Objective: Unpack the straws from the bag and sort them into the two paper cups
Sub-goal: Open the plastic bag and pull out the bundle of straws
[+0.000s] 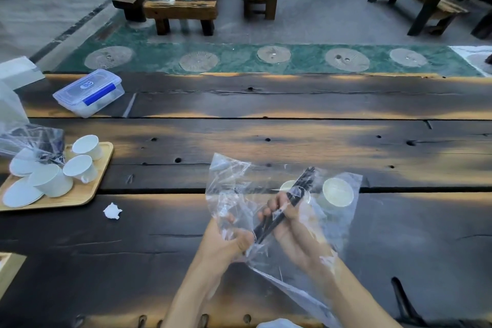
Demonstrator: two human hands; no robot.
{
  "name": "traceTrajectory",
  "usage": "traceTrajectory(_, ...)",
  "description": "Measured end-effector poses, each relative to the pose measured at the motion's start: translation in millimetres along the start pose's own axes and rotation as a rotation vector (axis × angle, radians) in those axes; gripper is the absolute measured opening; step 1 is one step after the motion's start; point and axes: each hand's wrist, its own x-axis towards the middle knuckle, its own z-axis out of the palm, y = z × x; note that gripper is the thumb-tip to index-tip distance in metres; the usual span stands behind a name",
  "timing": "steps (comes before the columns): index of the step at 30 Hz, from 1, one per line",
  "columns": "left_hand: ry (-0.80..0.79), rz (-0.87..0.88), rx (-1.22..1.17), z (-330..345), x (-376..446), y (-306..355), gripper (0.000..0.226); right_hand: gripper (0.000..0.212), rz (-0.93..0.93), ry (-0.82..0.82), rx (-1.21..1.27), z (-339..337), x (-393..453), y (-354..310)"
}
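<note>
Item: straws [286, 210], dark bundle, inside clear bag [234, 194]. My right hand [290, 224] fingers clamp them mid-length; left hand [229, 239] fingers pinch slippery film. Light, probably crushable. Cups [338, 193] just beyond fingertips.

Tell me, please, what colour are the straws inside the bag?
Black, seen in the head view: the straws inside the clear bag.
</note>
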Motion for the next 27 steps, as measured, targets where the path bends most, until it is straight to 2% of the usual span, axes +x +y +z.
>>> traceTrajectory(1, -0.036, -0.007, 0.022, -1, -1, 0, 0.098, 0.017, -0.016, -0.072, 0.013, 3, 1, 1)
traceTrajectory(4, -0.034, -0.008, 0.010, -5, -1, 2, 0.077, 0.031, 0.023, 0.103, -0.020, -1, 5, 3)
traceTrajectory(6, 0.025, -0.008, -0.018, -10, 0, 0, 0.065, 0.030, 0.006, 0.113, -0.009, -6, 3, 3)
traceTrajectory(10, 0.154, 0.012, -0.074, -23, 7, -9, 0.042, 0.061, -0.024, 0.095, -0.003, -13, 20, 4)
traceTrajectory(12, 0.193, 0.026, -0.109, -28, 10, -11, 0.033, 0.067, -0.030, 0.055, 0.024, -12, 23, 2)
traceTrajectory(13, 0.220, 0.033, -0.128, -30, 10, -11, 0.030, 0.058, -0.033, 0.071, -0.017, -6, 22, -2)
traceTrajectory(15, 0.303, 0.054, -0.189, -40, 12, -10, 0.025, 0.022, -0.072, 0.169, -0.086, -2, 27, -11)
traceTrajectory(16, 0.350, 0.070, -0.223, -47, 14, -9, 0.025, 0.016, -0.080, 0.199, -0.100, 2, 28, -18)
traceTrajectory(20, 0.413, 0.129, -0.283, -71, 23, -10, 0.026, 0.020, -0.007, 0.179, -0.122, 11, 33, -23)
traceTrajectory(24, 0.380, 0.101, -0.308, -73, 29, -12, 0.027, 0.016, 0.090, 0.165, -0.220, 14, 41, -8)
traceTrajectory(27, 0.450, 0.088, -0.380, -90, 33, -18, 0.022, 0.014, 0.115, 0.160, -0.263, 16, 50, -4)
